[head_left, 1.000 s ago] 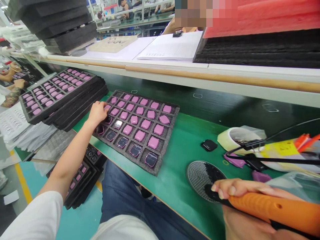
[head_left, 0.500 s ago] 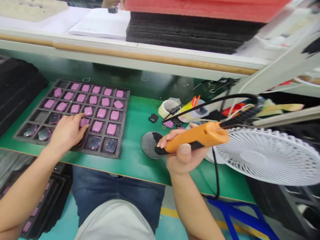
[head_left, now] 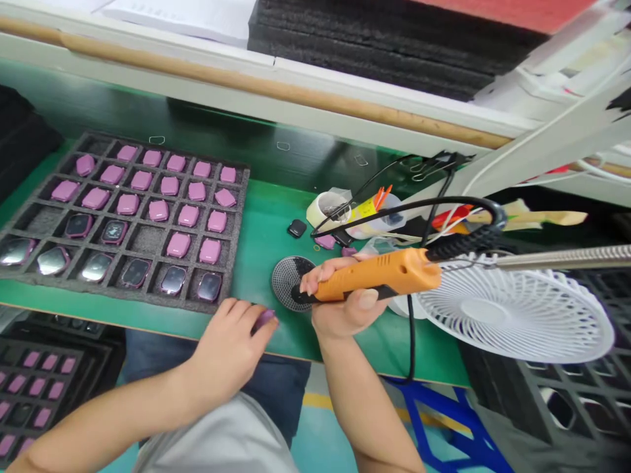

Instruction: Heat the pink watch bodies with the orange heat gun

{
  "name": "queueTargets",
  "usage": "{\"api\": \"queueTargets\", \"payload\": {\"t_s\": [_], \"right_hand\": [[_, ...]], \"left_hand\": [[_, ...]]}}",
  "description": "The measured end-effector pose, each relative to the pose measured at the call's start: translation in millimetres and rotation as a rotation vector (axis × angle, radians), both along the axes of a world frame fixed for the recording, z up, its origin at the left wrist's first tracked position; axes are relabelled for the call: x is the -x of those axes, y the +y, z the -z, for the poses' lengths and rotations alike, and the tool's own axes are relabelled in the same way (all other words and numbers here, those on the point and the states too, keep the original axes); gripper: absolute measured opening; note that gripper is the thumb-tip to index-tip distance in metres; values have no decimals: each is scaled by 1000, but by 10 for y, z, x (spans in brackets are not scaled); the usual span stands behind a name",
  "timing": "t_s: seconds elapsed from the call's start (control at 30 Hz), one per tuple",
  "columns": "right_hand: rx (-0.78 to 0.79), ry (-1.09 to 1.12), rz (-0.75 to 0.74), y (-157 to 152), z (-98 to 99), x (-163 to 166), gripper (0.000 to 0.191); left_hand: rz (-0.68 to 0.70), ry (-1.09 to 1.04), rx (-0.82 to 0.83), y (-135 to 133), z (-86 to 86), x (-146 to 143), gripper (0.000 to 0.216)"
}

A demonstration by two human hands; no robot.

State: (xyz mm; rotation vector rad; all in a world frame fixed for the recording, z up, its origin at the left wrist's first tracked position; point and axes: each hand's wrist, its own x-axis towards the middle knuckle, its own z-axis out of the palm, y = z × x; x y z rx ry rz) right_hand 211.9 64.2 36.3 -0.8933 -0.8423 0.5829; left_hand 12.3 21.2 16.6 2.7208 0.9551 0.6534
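Observation:
My left hand [head_left: 231, 345] is closed on a small purple watch case [head_left: 265, 320], mostly hidden by the fingers, at the table's front edge. My right hand [head_left: 345, 299] is wrapped round an orange corded handheld tool [head_left: 379, 272], its thumb along the near side. The tool's black front end is at a round dark mesh disc [head_left: 283, 284]; I cannot tell whether they touch. To the left lies a black foam tray [head_left: 145, 240] with purple watch cases [head_left: 128, 203] in its back rows and dark-faced watches [head_left: 173, 279] along the front.
A white fan [head_left: 513, 309] stands at the right. Behind the disc are a tape roll [head_left: 329, 209], a small black square piece [head_left: 296, 228] and loose cables. A shelf [head_left: 197, 69] with stacked black foam [head_left: 374, 49] crosses the back. More trays [head_left: 39, 381] are below left.
My left hand has left the tray and come right with a purple watch case, leaving a bare pocket. My right hand still holds the orange tool by the disc. The view has shifted.

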Motion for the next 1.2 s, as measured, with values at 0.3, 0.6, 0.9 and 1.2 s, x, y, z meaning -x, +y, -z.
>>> {"api": "queueTargets", "payload": {"t_s": [0.3, 0.6, 0.9, 1.2], "right_hand": [[13, 15, -61, -28, 17, -3, 49], [6, 26, -72, -29, 35, -10, 48], [4, 33, -93, -66, -28, -66, 58], [-18, 46, -231, -212, -228, 13, 52]], "left_hand": [[-47, -119, 43, -74, 309, -111, 31], [-71, -187, 39, -70, 338, -160, 26], [-87, -281, 45, -74, 368, -173, 25], [-87, -318, 36, -72, 358, -163, 21]]}}
